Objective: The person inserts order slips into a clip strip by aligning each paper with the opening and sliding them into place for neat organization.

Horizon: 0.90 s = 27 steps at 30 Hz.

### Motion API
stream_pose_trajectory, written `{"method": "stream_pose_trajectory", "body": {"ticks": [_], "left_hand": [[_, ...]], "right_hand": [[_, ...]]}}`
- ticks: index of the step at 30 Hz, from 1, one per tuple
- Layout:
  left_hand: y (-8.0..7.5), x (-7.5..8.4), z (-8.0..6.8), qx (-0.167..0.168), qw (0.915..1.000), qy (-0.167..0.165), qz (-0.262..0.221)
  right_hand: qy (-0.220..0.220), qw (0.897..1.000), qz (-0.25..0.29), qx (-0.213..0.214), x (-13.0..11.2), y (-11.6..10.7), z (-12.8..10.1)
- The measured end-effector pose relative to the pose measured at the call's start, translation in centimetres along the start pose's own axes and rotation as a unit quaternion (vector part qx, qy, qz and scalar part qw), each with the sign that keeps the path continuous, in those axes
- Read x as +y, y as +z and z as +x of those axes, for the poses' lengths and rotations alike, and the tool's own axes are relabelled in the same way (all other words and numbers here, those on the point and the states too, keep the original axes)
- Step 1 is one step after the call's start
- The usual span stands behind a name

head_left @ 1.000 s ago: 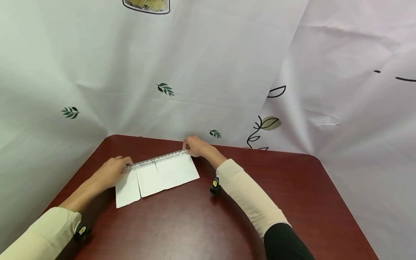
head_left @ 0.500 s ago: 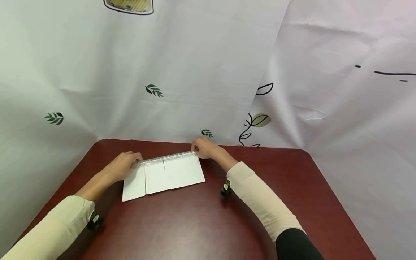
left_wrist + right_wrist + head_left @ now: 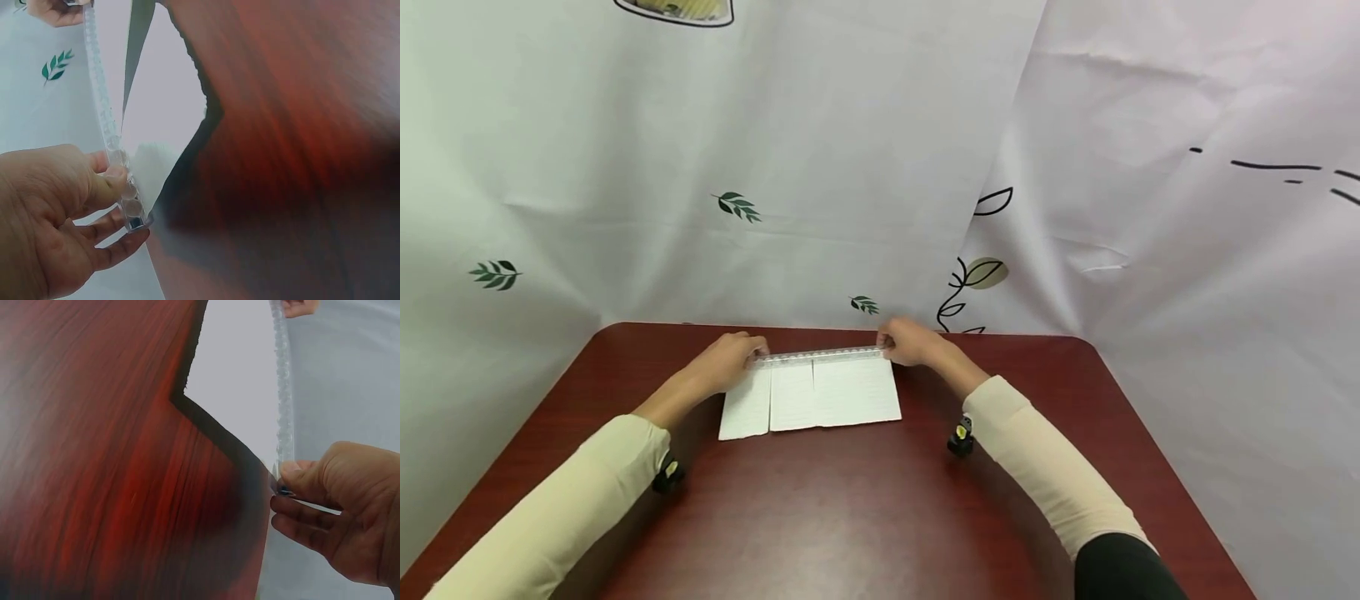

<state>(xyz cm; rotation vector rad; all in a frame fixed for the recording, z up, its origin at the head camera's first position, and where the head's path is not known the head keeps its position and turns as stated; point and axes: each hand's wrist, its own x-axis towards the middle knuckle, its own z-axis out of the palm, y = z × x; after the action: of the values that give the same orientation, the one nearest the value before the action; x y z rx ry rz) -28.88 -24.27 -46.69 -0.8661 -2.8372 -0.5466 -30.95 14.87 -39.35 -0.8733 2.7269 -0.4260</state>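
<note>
A clear ticket rail (image 3: 822,356) with a row of round beads inside runs between my two hands near the table's back edge. Several white paper slips (image 3: 856,390) hang side by side from it, their lower edges torn and uneven. My left hand (image 3: 727,363) pinches the rail's left end; in the left wrist view, thumb and fingers close around the beaded end (image 3: 130,194). At the other end, my right hand (image 3: 912,342) pinches the rail between thumb and fingers, beside the outermost slip (image 3: 234,381) in the right wrist view.
The dark red wooden table (image 3: 850,508) has rounded back corners. A pale cloth backdrop (image 3: 790,150) with printed leaves stands right behind its back edge and along both sides. Small black wrist devices (image 3: 668,473) sit at both sleeves.
Both hands have carried the rail and its slips to the right, and the left end has swung back so the rail lies more level. The head view has turned slightly right.
</note>
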Motion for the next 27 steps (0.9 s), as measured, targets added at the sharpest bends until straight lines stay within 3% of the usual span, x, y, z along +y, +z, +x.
{"method": "stream_pose_trajectory", "body": {"ticks": [6, 9, 12, 14, 16, 18, 21, 23, 27], "left_hand": [[-0.4, 3.7, 2.6, -0.001, 0.9998, 0.018, 0.003], [-1.2, 6.3, 3.5, -0.02, 0.9997, 0.013, -0.004], [-1.6, 7.8, 4.3, -0.045, 0.9989, -0.004, -0.011], [-1.1, 7.6, 4.9, -0.046, 0.9989, -0.003, -0.006], [0.8, 5.8, 5.9, -0.04, 0.9991, 0.002, -0.016], [1.1, 5.9, 6.2, -0.046, 0.9987, -0.003, -0.02], [0.7, 6.8, 6.3, -0.06, 0.9979, -0.013, -0.021], [-0.9, 8.8, 5.9, -0.075, 0.9969, -0.019, -0.017], [-0.7, 8.8, 5.9, -0.077, 0.9967, -0.019, -0.02]], "right_hand": [[0.033, 0.999, 0.003, 0.014, 2.4, -0.6, -2.2], [0.044, 0.999, 0.01, 0.02, 3.3, -0.9, -3.1], [0.049, 0.998, 0.022, 0.019, 4.1, -1.0, -3.9], [0.052, 0.998, 0.025, 0.019, 4.6, -0.9, -4.2], [0.053, 0.998, 0.026, 0.022, 5.0, -0.8, -4.5], [0.053, 0.998, 0.026, 0.03, 5.2, -0.7, -4.8], [0.051, 0.998, 0.026, 0.039, 5.4, -0.5, -5.1], [0.054, 0.997, 0.027, 0.041, 5.5, -0.4, -5.2], [0.06, 0.997, 0.019, 0.04, 5.6, -0.2, -5.3]]}}
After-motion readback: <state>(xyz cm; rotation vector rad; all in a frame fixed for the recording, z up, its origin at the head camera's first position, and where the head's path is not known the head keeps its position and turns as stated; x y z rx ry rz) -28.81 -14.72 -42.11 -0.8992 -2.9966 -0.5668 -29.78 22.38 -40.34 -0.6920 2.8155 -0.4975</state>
